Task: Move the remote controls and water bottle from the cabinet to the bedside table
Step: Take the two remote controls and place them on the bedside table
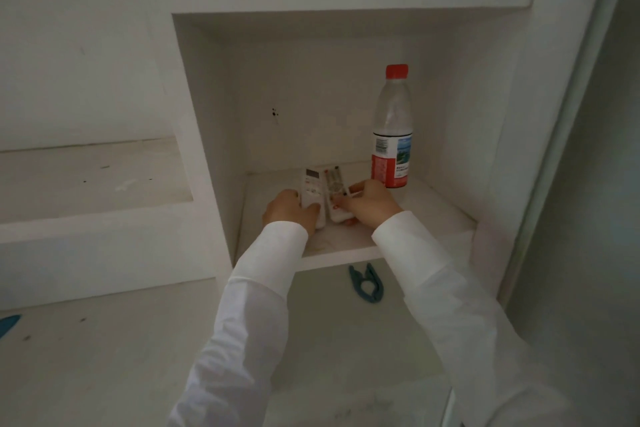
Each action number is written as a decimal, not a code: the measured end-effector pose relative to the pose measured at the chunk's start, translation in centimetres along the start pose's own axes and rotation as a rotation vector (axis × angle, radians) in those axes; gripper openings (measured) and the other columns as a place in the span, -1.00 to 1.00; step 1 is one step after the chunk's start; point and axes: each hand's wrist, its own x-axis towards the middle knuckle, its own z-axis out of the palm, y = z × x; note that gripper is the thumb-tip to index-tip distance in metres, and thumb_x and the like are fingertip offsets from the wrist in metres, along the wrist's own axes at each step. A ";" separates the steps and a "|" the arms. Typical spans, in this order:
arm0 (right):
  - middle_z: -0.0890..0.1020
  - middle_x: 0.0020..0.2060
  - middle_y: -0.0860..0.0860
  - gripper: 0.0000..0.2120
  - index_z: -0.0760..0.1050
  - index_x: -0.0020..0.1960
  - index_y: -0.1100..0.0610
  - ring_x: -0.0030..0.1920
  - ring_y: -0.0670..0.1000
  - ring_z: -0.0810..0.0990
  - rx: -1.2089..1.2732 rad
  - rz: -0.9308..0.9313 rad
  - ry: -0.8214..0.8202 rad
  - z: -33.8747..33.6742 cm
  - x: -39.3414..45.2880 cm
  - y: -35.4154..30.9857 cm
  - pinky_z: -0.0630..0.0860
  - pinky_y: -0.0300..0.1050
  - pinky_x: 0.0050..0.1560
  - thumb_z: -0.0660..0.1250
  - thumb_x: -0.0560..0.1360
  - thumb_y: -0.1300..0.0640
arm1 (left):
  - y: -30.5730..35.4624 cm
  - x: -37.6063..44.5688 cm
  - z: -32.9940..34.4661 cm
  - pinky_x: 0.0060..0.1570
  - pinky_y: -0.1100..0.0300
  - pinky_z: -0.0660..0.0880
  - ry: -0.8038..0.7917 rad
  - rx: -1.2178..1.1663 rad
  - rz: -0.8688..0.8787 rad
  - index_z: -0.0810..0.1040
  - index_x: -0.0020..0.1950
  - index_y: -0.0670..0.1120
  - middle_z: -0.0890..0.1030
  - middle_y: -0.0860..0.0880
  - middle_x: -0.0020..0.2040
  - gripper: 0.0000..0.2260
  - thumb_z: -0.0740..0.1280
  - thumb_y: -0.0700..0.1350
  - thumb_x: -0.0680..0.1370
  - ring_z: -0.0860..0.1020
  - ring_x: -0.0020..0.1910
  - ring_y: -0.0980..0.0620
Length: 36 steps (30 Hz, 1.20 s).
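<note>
On the cabinet shelf, left hand grips one remote, right hand the other remote; water bottle stands at two o'clock. Next, likely lift both.

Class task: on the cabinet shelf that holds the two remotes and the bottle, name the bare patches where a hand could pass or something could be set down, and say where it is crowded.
Free: the shelf floor right of the water bottle up to the right wall, and its front strip between the two sleeves. Crowded: the left-centre, where the left hand and right hand grip the remote controls beside the bottle.
</note>
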 end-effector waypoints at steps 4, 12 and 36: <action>0.65 0.02 0.13 -0.72 0.53 0.12 0.22 -0.05 0.08 0.64 0.101 -0.050 -0.036 -0.7 -1.7 0.0 0.58 -0.04 0.03 0.40 0.46 0.13 | -0.3 -1.7 -0.3 -0.04 0.19 0.45 0.004 -0.160 0.069 0.52 0.25 -0.10 0.62 -0.07 0.16 -0.70 0.32 -0.11 0.52 0.59 0.07 -0.08; 0.63 -0.08 0.05 -0.72 0.50 0.19 0.25 -0.13 0.00 0.64 0.279 -0.120 -0.189 -1.7 -7.3 0.2 0.62 -0.22 -0.20 0.35 0.49 0.23 | -2.2 -6.8 -2.2 0.01 -0.01 0.59 -0.069 -0.553 0.025 0.49 0.26 -0.20 0.63 -0.15 0.10 -0.65 0.38 -0.23 0.48 0.63 -0.01 -0.10; 0.65 0.00 0.09 -0.69 0.40 0.20 0.19 -0.07 0.01 0.67 0.321 -0.033 -0.588 1.7 -28.0 6.6 0.66 -0.10 -0.23 0.35 0.49 0.23 | -12.3 -31.5 -4.7 -0.21 0.13 0.62 -0.007 -0.852 -0.231 0.47 0.20 -0.21 0.69 -0.14 -0.03 -0.66 0.39 -0.29 0.44 0.68 -0.10 -0.04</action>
